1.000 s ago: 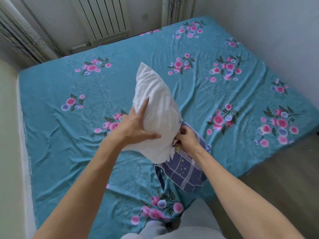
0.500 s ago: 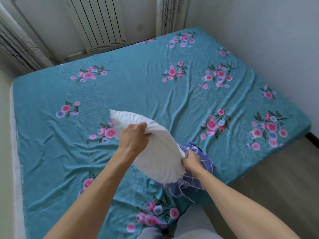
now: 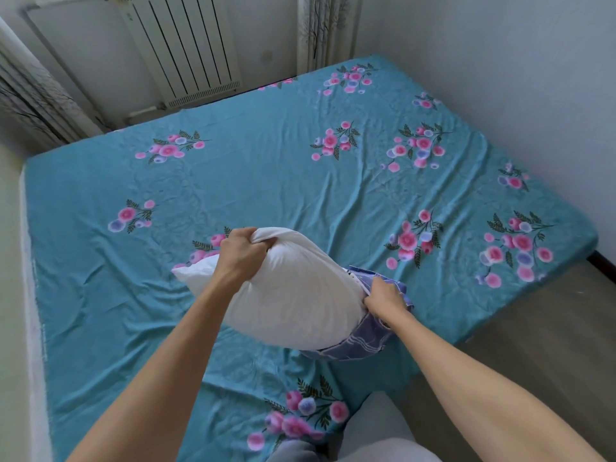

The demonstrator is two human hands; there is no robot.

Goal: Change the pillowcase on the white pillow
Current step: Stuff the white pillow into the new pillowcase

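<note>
**Both hands on the pillow, case bunched at one end**

The left hand (image 3: 241,253) is clenched over the upper edge of the white pillow (image 3: 293,295), fingers dug in so the fabric puckers into folds around the fist. The right hand (image 3: 383,300) is curled tight on the bunched mouth of the blue pillowcase (image 3: 368,338), at the pillow's right end. Neither hand is slack; each has a firm fistful of cloth.

The pillow sits low over the near part of the bed, tilted, with its left corner poking out beneath the left forearm and its right end tucked into the case. Most of the pillow is bare white; only that right end and a strip along the underside are covered. The case is blue-violet with pale crossing lines, and it hangs crumpled below and to the right of the pillow, close to the bed's near edge.

Under it all lies a teal bedsheet (image 3: 266,181) printed with pink and lilac flower sprays, wrinkled in the middle. A white radiator (image 3: 186,51) stands against the far wall beyond the bed, with a curtain (image 3: 328,28) hanging to its right. Grey wooden floor (image 3: 550,328) shows along the bed's right side.
</note>
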